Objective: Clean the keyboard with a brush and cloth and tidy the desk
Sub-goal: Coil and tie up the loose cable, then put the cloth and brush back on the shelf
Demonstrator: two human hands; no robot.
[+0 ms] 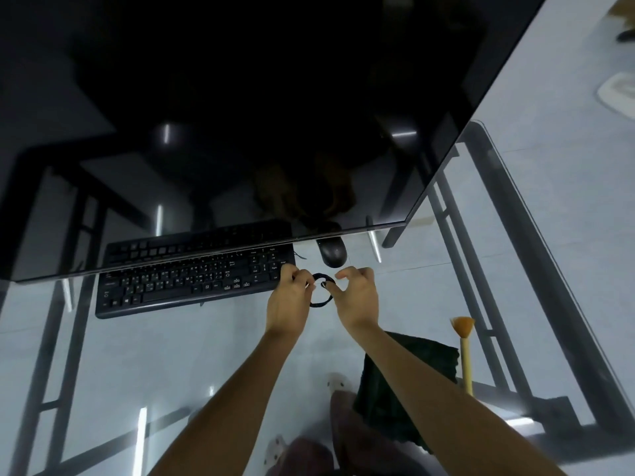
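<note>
A black keyboard [192, 283] lies on the glass desk [171, 355], its far rows hidden under the monitor's lower edge. Just right of it, both hands hold a small coil of black cable [322, 291]. My left hand [290, 297] grips the coil's left side with curled fingers. My right hand [357, 293] pinches its right side with thumb and finger. A black mouse [332, 252] sits just beyond the hands. A brush [464, 348] with orange bristles and a pale handle lies at the right. A dark green cloth [388, 396] lies beneath my right forearm.
A large dark monitor [240, 115] fills the upper view and overhangs the keyboard. The desk's dark metal frame [536, 269] shows through the glass at the right and left. The floor and my feet appear below the glass near the bottom.
</note>
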